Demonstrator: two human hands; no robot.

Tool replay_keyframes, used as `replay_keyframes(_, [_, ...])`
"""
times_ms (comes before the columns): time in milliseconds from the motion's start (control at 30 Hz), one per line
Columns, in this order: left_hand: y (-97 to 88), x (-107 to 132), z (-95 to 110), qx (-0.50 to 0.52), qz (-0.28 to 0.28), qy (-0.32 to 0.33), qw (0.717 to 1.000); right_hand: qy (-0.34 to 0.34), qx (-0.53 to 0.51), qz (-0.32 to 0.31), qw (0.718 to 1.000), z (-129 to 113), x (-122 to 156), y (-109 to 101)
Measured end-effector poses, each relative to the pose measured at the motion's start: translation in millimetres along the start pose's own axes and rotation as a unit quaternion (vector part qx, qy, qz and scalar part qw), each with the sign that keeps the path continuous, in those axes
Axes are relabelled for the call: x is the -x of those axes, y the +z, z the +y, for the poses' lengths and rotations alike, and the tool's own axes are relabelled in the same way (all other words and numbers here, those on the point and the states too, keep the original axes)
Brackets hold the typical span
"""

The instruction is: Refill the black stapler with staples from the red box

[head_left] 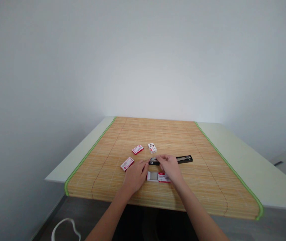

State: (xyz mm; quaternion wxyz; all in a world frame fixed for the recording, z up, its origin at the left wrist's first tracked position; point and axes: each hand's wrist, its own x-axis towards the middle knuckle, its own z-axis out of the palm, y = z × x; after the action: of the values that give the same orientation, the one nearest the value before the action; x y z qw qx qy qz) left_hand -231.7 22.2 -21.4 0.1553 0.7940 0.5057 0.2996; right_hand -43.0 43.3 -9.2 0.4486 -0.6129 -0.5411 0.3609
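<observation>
A black stapler (185, 159) lies opened out lengthwise on the bamboo mat, with its metal inner parts showing. At its left end my left hand (136, 175) is closed, the fingertips gripping the stapler's tip. My right hand (169, 166) reaches over the stapler's middle, thumb and fingers pinched down against it. Whatever sits between those right fingertips is too small or hidden to make out. Just in front of the stapler lies an open red and white staple box (153, 176) with a grey inside showing; my right wrist partly covers its right end.
Two flat red and white boxes, a nearer box (127, 163) and a farther box (137, 149), lie left of the stapler. A small white box (152, 148) stands behind it. The green-edged bamboo mat (158, 130) covers the middle of a white table (82, 149) against the wall.
</observation>
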Motion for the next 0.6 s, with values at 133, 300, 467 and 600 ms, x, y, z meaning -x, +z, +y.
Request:
replay_keyframes(133, [-0.5, 0, 1, -0.012, -0.002, 0.006, 1.0, -0.027, 0.069, -0.009, 0.997, -8, -3, 3])
replay_keyframes(300, [-3.0, 2, 5, -0.033, -0.006, 0.015, 0.999, -0.053, 0.159, 0.019, 0.986, -21, 1, 2])
replay_keyframes(467, [-3.1, 2, 5, -0.019, -0.01, 0.005, 1.0, -0.071, 0.206, 0.042, 0.975, -32, 6, -9])
replay_keyframes(600, [-2.8, 1, 2, 0.012, -0.01, -0.006, 1.0, -0.107, 0.204, -0.01, 0.973, -35, 12, -28])
